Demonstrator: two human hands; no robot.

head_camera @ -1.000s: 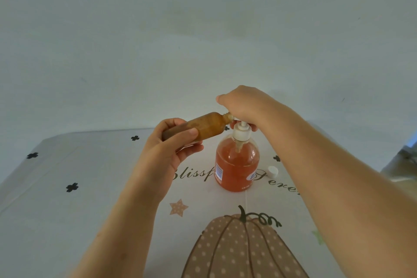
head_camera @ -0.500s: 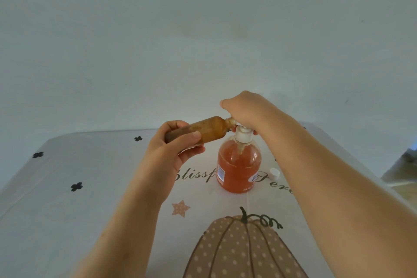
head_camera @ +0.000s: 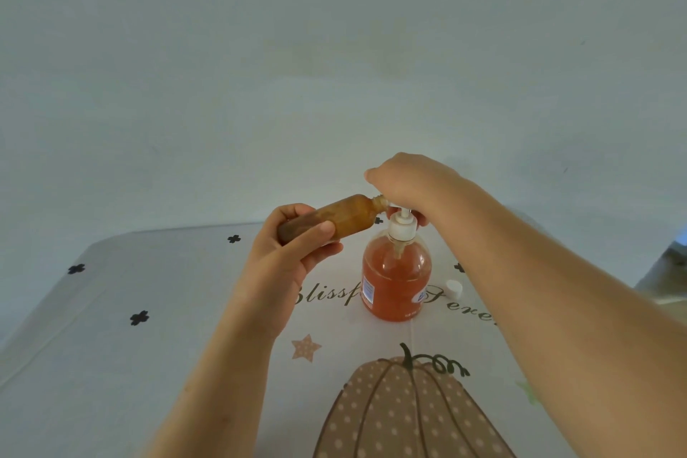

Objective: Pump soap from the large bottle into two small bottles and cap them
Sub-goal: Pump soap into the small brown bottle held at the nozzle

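- Head view, compared with 1 s ago: left hand (head_camera: pixel 286 264) still grips the small bottle (head_camera: pixel 334 217), tilted, mouth at the pump (head_camera: pixel 401 229); right hand (head_camera: pixel 405 182) still curls over that pump on the large bottle (head_camera: pixel 396 283), upright on the counter (head_camera: pixel 148 346). Filling of bottle 1 probably continues.
- 1 white cap (head_camera: pixel 453 288) lies just right of the large bottle.
- Hidden: nozzle and soap flow, under the right hand. Bottle 2 unseen; fill level unclear.

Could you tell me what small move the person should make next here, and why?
Probably press the pump down with the right hand: the left hand holds the small bottle tilted, its open neck against the pump, and a white cap lies on the table.
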